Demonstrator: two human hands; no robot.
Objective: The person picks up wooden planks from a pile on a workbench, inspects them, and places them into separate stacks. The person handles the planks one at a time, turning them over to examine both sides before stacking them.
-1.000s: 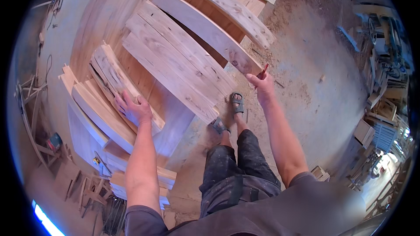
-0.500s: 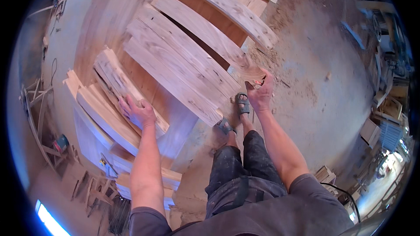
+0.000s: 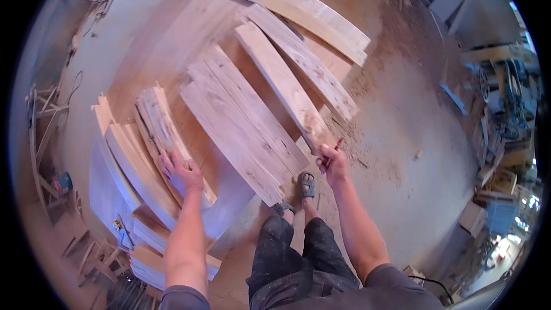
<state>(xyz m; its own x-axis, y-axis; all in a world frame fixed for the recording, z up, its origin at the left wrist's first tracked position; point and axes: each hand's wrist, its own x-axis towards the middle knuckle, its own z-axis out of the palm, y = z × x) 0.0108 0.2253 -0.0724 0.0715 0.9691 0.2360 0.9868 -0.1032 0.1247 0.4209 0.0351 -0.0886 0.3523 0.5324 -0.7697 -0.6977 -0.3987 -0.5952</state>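
My right hand (image 3: 337, 166) is closed on the near end of a long wooden plank (image 3: 281, 77), and a slim red pen-like stick (image 3: 339, 143) pokes up from the same fingers. That plank slants away from me, with a gap between it and the pale boards (image 3: 244, 123) lying side by side on its left. My left hand (image 3: 185, 175) rests with spread fingers on a narrow board with a rough dark edge (image 3: 166, 132). Left of that hand lie stacked curved boards (image 3: 138, 163).
Another plank (image 3: 310, 60) and a wide board (image 3: 298, 6) lie farther off. Sawdust (image 3: 367, 89) covers the floor by their ends. A yellow and blue tool (image 3: 119, 227) sits at the lower left. Machinery and wood scraps (image 3: 511, 115) line the right side.
The plank in my right hand has swung away from the neighbouring boards, widening the gap beside it. The red stick shows more clearly. My left hand stays on its board while the whole view has shifted.
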